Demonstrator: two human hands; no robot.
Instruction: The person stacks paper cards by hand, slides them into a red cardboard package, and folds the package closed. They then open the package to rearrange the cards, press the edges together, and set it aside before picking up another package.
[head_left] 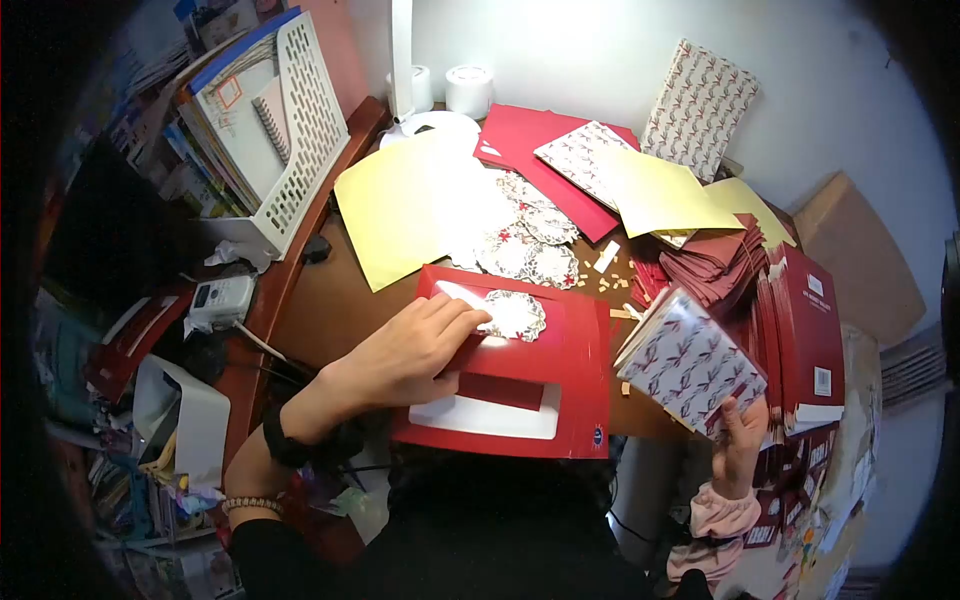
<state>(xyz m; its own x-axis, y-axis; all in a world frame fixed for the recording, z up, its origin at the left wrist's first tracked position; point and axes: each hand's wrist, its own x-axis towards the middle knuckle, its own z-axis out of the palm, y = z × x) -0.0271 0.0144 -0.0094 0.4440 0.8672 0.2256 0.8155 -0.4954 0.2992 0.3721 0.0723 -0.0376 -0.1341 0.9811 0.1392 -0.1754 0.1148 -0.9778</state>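
Note:
A flat red cardboard sleeve [585, 370] with cut-out windows lies at the front edge of the desk. My left hand [415, 345] rests over it, fingers stretched out and thumb apart. Its fingertips touch the left side of a round white lacy paper piece [516, 315] with red marks, in the upper window. The lower window has a white rim [480, 417] around a red inside. Right of the sleeve, my right hand [738, 440] grips the lower corner of a patterned booklet [690, 365], tilted, with red sprigs on white and page edges showing at its left.
More lacy pieces [530, 250], yellow sheets [385, 205] and red folders [560, 160] lie behind. Small tan scraps [605, 285] are scattered near a stack of red sleeves [805, 330]. A lamp [402, 60] stands behind; a white file rack [300, 130] stands left.

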